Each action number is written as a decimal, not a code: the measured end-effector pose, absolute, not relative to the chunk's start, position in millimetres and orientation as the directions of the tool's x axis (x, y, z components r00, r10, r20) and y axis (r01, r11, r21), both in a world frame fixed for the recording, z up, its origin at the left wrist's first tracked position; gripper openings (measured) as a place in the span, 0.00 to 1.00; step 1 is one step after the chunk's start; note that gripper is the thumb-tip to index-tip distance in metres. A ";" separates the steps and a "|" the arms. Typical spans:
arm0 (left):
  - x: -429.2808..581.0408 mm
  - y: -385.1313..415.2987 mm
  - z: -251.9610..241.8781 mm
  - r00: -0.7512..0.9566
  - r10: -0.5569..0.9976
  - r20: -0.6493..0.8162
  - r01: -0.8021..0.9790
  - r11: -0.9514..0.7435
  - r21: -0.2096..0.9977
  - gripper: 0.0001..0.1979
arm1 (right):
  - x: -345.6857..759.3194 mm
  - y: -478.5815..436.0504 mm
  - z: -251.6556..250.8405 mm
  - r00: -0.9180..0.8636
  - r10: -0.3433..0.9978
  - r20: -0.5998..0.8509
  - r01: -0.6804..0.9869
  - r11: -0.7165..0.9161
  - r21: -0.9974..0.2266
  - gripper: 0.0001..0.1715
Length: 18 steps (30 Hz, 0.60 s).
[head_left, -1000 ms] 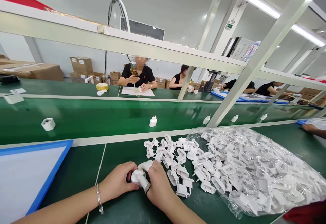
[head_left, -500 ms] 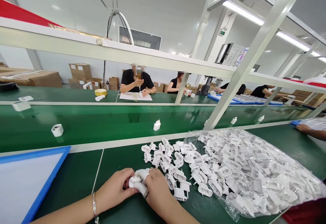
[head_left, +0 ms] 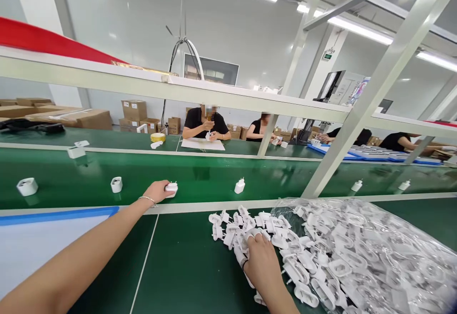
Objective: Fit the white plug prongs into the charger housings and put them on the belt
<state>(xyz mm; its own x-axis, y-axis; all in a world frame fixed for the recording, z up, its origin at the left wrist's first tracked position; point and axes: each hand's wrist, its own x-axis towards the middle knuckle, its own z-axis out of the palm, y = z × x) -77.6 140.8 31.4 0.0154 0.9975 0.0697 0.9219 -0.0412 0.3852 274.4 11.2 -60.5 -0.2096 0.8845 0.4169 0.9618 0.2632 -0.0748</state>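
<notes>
Apparently, left hand (head_left: 156,191) grips an adapter (head_left: 172,189) past the rail (head_left: 214,205), right hand (head_left: 263,262) clenches covers (head_left: 228,230).

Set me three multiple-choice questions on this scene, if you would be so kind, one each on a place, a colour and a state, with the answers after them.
1. Where is the left hand?
A. On a roll of tape
B. On a white charger at the green belt
C. On a cardboard box

2. What colour is the frame of the board on the left?
A. Red
B. Yellow
C. Blue

3. What is the right hand doing?
A. Lying on the loose white plastic parts
B. Lifting a cardboard box
C. Holding a roll of tape

Answers:
1. B, since the hand closes on the charger.
2. C, since a blue strip edges the board.
3. A, since the parts surround the hand.
</notes>
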 end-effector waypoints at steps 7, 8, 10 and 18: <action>-131.0 172.7 30.9 -0.262 0.955 0.136 0.925 0.209 0.318 0.22 | 265.2 6.7 -45.4 -0.206 0.888 0.411 0.876 0.355 -0.327 0.06; -141.9 172.0 32.4 -0.309 0.942 0.130 0.919 0.261 0.296 0.22 | 263.3 5.8 -43.4 -0.198 0.896 0.397 0.882 0.340 -0.326 0.06; -162.8 166.7 34.3 -0.355 0.930 0.094 0.912 0.323 0.252 0.20 | 258.9 3.5 -38.5 -0.154 0.908 0.390 0.902 0.290 -0.319 0.07; -166.4 142.3 54.5 -0.037 0.999 0.028 0.979 0.030 0.201 0.14 | 246.8 -8.0 -19.2 -0.171 0.916 0.364 0.657 0.381 -0.650 0.07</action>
<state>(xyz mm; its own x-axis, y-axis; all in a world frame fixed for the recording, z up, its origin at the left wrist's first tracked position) -166.4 142.3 54.5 -0.0366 0.9989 0.0279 0.9792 0.0303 0.2006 246.8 -8.0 -19.2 -0.1705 0.9156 0.3642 0.6574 0.3811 -0.6501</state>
